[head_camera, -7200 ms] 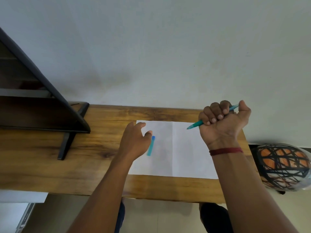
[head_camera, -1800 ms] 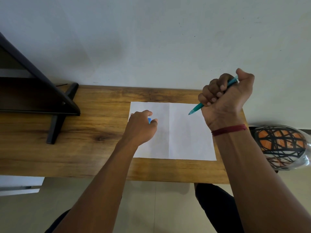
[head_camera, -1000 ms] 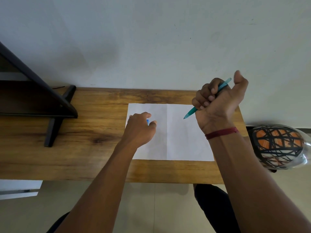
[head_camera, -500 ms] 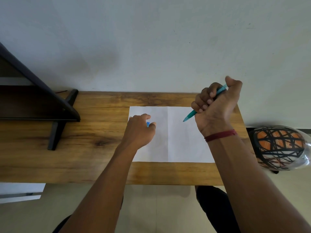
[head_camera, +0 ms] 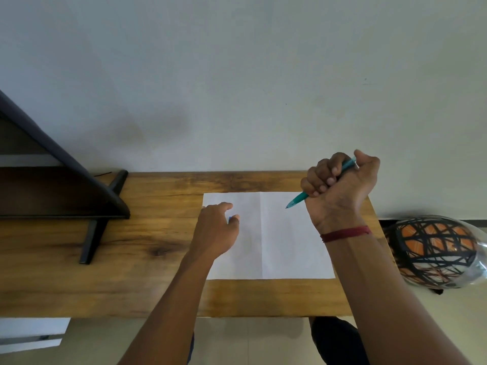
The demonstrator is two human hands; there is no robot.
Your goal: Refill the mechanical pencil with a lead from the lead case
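Observation:
A teal mechanical pencil [head_camera: 297, 201] sits in the fist of my right hand [head_camera: 340, 191], raised over the right half of a white sheet of paper [head_camera: 284, 246]. Its tip points down and left, and my thumb rests on its top end. My left hand [head_camera: 216, 233] lies on the left half of the sheet, fingers curled over the blue lead case [head_camera: 229, 219]. Only a small blue sliver of the case shows between thumb and fingers.
The paper lies on a wooden desk [head_camera: 131, 272] against a pale wall. A dark slanted stand [head_camera: 100, 206] occupies the desk's left part. An orange and black helmet [head_camera: 434, 251] sits past the right edge. The floor shows below the front edge.
My left hand has closed over the lead case, which earlier lay exposed beside its fingers. My right thumb, lifted a second ago, is back down on the pencil's top end.

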